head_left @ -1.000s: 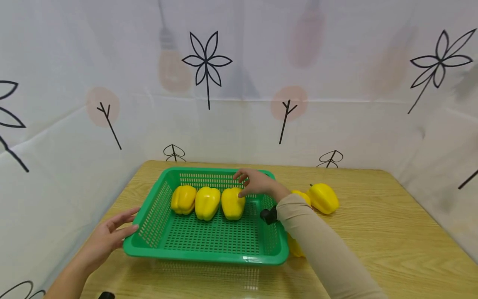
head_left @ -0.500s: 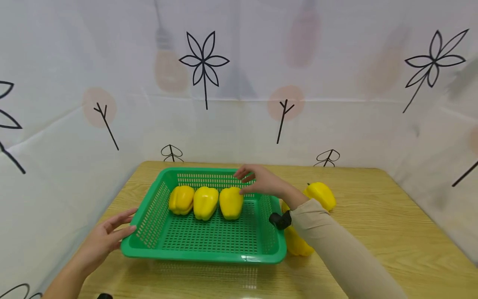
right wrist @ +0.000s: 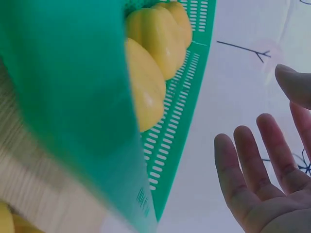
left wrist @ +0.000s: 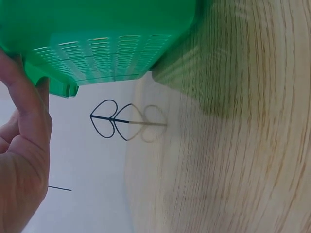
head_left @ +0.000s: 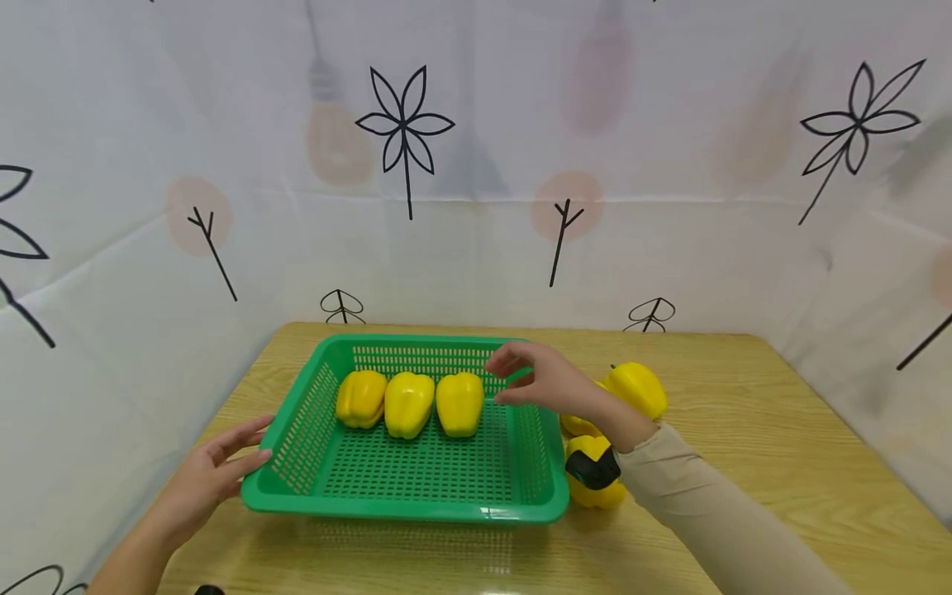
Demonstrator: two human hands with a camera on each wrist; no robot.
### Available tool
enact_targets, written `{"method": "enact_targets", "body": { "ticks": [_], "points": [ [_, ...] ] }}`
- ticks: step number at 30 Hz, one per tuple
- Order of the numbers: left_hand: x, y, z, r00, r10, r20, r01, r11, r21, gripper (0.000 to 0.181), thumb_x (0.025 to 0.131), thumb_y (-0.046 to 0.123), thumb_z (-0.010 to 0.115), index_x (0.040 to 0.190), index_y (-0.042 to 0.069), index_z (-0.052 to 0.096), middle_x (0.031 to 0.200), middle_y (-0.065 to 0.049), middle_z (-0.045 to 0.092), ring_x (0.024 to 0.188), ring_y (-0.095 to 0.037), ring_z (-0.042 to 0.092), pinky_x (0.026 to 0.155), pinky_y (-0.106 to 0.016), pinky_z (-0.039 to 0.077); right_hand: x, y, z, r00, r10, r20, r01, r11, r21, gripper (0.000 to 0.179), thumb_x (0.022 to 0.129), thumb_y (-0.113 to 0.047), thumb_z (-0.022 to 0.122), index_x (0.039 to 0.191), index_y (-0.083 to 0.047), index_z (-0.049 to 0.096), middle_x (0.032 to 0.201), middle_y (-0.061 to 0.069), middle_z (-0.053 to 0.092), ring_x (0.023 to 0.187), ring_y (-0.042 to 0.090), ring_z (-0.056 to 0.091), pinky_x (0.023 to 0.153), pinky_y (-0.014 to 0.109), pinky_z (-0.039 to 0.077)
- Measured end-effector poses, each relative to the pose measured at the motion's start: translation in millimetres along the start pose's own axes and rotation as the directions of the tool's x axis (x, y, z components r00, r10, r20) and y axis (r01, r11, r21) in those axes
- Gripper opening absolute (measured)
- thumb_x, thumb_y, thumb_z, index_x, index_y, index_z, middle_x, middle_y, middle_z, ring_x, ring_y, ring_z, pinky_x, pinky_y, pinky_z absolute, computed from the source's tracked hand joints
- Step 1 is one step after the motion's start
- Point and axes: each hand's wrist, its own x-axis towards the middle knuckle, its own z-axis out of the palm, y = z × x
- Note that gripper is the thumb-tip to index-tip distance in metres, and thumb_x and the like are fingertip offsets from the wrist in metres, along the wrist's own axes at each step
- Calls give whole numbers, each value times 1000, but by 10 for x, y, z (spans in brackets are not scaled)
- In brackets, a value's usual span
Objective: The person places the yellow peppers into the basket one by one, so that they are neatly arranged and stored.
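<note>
A green slotted plastic basket [head_left: 405,511] stands on the table with three yellow bell peppers [head_left: 409,405] in a row along its back half. My left hand [head_left: 204,475] touches the basket's left rim, thumb and fingers extended. In the left wrist view, those fingers [left wrist: 29,97] meet the rim's underside. Over the basket's back right part hovers my right hand [head_left: 546,376], fingers apart and slightly bent, holding nothing. It is just right of the rightmost pepper [head_left: 460,405]. The right wrist view shows the right hand's spread fingers [right wrist: 250,155] beside the basket.
Right of the basket, more yellow bell peppers lie on the wooden table [head_left: 759,463]: one at the back [head_left: 638,388], others partly covered by my right wrist and its black strap [head_left: 593,469]. A white printed cloth [head_left: 476,165] hangs around the table.
My right hand has drawn back to the right, away from the rightmost pepper in the basket. The left hand stays at the left rim, and the peppers in the basket keep their places.
</note>
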Motion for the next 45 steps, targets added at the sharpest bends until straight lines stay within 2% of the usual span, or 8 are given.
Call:
{"method": "enact_targets", "body": {
  "ticks": [11,16,22,26,30,38,41,45],
  "points": [
    [-11,-1,-12,1000,-30,-8,30,999,13,58,95,24,55,146,9,31,137,-18,30,101,-4,54,78,-35,50,-225,62,-105,997,1,-76,-3,1000,-28,28,82,-7,72,107,-5,60,108,7,59,99,24,55,83,40,49],
    [-7,-3,-13,1000,-24,-9,24,1000,6,57,95,23,56,145,9,32,131,-8,39,100,-6,55,77,-36,51,-322,104,-158,995,-1,-102,-5,999,-54,26,82,-8,72,105,-6,61,106,5,60,99,24,55,84,38,49],
    [-13,-11,-12,1000,-13,-2,13,1000,-5,57,95,21,56,145,8,32,123,3,45,99,-9,57,77,-36,51,-433,124,-214,993,-18,-120,10,997,-70,25,82,-9,72,104,-6,61,105,8,60,99,32,56,85,40,48],
    [-8,-11,-13,1000,-18,0,18,1000,-8,57,95,22,56,145,8,32,124,1,44,99,-10,57,77,-37,51,-490,152,-259,989,-5,-145,-6,997,-76,27,80,-9,74,104,-4,62,105,13,60,97,28,58,84,38,49],
    [2,-14,-14,1000,-25,-6,25,1000,-3,57,95,23,56,145,8,32,126,-3,42,100,-8,56,77,-36,51,-547,210,-301,984,14,-177,-32,995,-98,26,80,-10,74,103,-5,62,104,8,60,97,22,57,84,39,49],
    [2,-31,-16,1000,-23,-2,23,1000,-10,57,95,22,55,145,9,32,126,-1,41,100,-8,56,77,-37,51,-685,332,-374,974,27,-225,-50,994,-98,26,81,-7,73,104,-3,61,104,7,59,100,35,54,84,37,49],
    [-1,-35,-22,1000,-22,2,22,1000,-9,57,96,22,55,145,9,31,126,0,41,101,-8,56,77,-37,51,-738,365,-402,969,32,-243,-60,992,-108,26,82,-8,72,104,-3,61,105,9,59,99,35,54,84,38,49],
    [7,-26,-21,1000,-24,-2,24,1000,-5,57,96,23,55,145,9,32,130,-7,39,101,-7,55,77,-37,51,-815,398,-445,961,17,-277,-57,989,-138,26,82,-8,72,105,-3,61,106,9,59,98,28,55,84,34,49]
  ]
}}
